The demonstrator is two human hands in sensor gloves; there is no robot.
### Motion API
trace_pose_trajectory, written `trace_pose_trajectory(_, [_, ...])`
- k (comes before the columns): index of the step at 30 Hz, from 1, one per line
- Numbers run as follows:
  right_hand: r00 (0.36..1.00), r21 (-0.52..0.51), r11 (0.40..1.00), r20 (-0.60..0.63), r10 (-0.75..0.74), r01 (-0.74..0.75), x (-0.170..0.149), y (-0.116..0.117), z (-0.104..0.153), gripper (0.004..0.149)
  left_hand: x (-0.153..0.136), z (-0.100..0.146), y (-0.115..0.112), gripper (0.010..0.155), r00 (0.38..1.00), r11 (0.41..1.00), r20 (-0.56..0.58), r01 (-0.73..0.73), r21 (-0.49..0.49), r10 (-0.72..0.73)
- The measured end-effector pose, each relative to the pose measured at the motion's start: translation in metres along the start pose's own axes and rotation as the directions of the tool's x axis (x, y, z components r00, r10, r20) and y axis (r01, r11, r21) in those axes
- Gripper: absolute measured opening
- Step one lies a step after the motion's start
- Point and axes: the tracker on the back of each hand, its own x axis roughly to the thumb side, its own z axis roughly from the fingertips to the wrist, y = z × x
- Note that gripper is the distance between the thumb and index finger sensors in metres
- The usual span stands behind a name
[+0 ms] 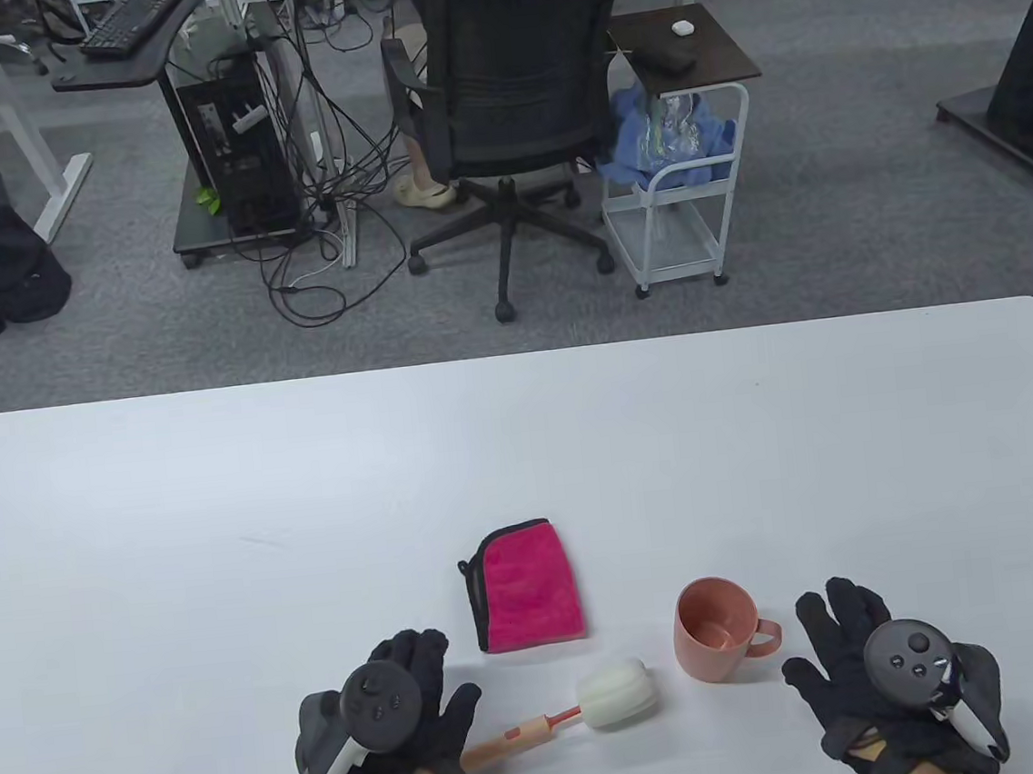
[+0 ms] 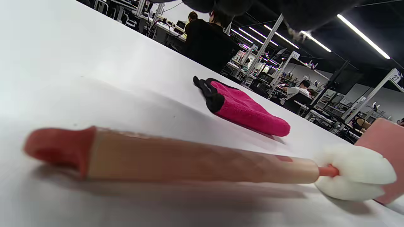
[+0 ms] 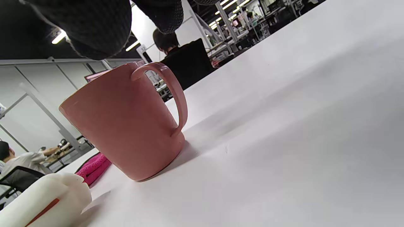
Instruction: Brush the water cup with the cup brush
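Pink cloth (image 1: 526,584) at 12 o'clock of cup brush (image 1: 573,710) | water cup (image 1: 713,628) upright at brush's 2 o'clock | left hand (image 1: 394,727), right hand (image 1: 882,671) fingers spread, holding nothing | surface (image 1: 221,543) bare toward far edge

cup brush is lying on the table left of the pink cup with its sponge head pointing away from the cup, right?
Not quite. The cup brush does lie on the table left of the pink cup, but the table view shows its sponge head pointing toward the cup.
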Motion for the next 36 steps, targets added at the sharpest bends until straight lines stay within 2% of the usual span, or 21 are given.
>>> trace_pose_trajectory(18, [0.993,0.016,0.993,-0.015,-0.114,0.114,-0.008,-0.001,0.002,0.071,-0.002,0.001,0.0,0.074,0.999,0.999,0.007,-0.039,-0.004,0.039])
trace_pose_trajectory(21, [0.991,0.015,0.991,-0.017,-0.129,0.129,-0.01,-0.001,0.002,0.07,0.0,0.001,0.001,0.072,0.998,0.999,0.036,-0.045,-0.028,0.046])
trace_pose_trajectory(24, [0.99,0.023,0.99,-0.023,-0.141,0.142,-0.011,-0.001,0.002,0.07,0.003,-0.002,-0.005,0.075,0.998,0.989,0.041,-0.034,-0.142,0.041])
trace_pose_trajectory(26, [0.988,0.024,0.988,-0.021,-0.152,0.153,-0.012,-0.001,0.002,0.07,0.005,-0.005,-0.014,0.079,0.999,0.965,0.028,0.022,-0.262,-0.015])
trace_pose_trajectory(28, [0.987,0.024,0.986,-0.021,-0.162,0.162,-0.012,-0.002,0.002,0.07,0.008,-0.008,-0.02,0.082,0.993,0.948,0.02,0.116,-0.297,-0.115])
trace_pose_trajectory(32, [0.983,0.031,0.982,-0.023,-0.184,0.184,-0.013,-0.002,0.001,0.07,0.019,-0.012,-0.031,0.083,0.948,0.904,0.019,0.309,-0.296,-0.318])
trace_pose_trajectory(36, [0.982,0.032,0.982,-0.021,-0.188,0.189,-0.013,-0.002,0.001,0.07,0.038,-0.017,-0.045,0.077,0.858,0.825,0.072,0.51,-0.245,-0.509])
